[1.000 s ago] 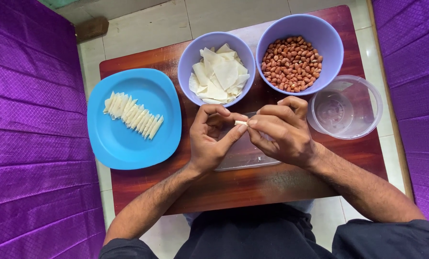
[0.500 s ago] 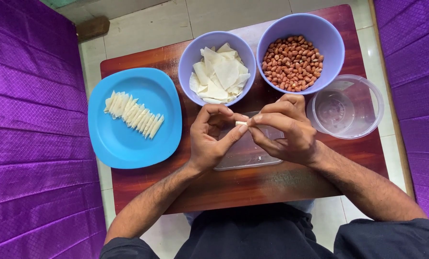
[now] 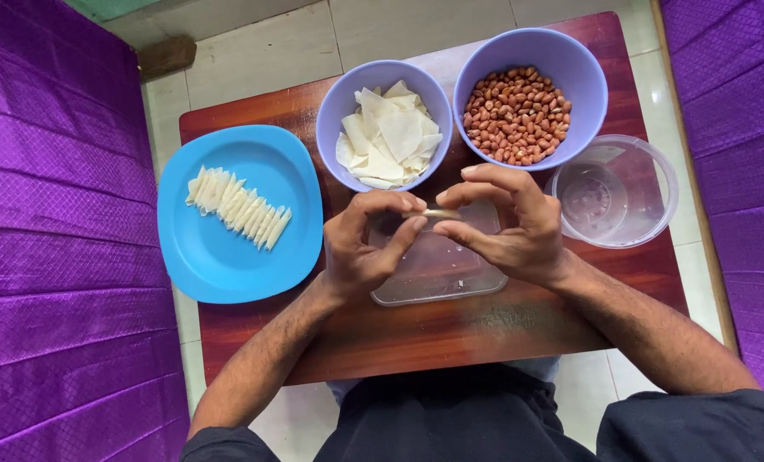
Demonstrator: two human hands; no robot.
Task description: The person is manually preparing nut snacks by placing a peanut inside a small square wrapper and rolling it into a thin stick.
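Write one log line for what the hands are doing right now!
left hand: pinching wrap | right hand: pinching wrap | under hands: clear tray | plate: row of rolled wraps | bowls: wrappers, peanuts

Both hands, left hand (image 3: 366,248) and right hand (image 3: 506,224), are pinching a small pale roll (image 3: 437,213) over a clear tray (image 3: 440,275). Wrapper bowl (image 3: 383,124) is sitting at twelve o'clock, peanut bowl (image 3: 529,94) at one, blue plate (image 3: 241,214) at nine.

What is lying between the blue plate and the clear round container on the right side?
In the head view, a clear flat tray lies between the blue plate and the clear round container, with both hands above it.
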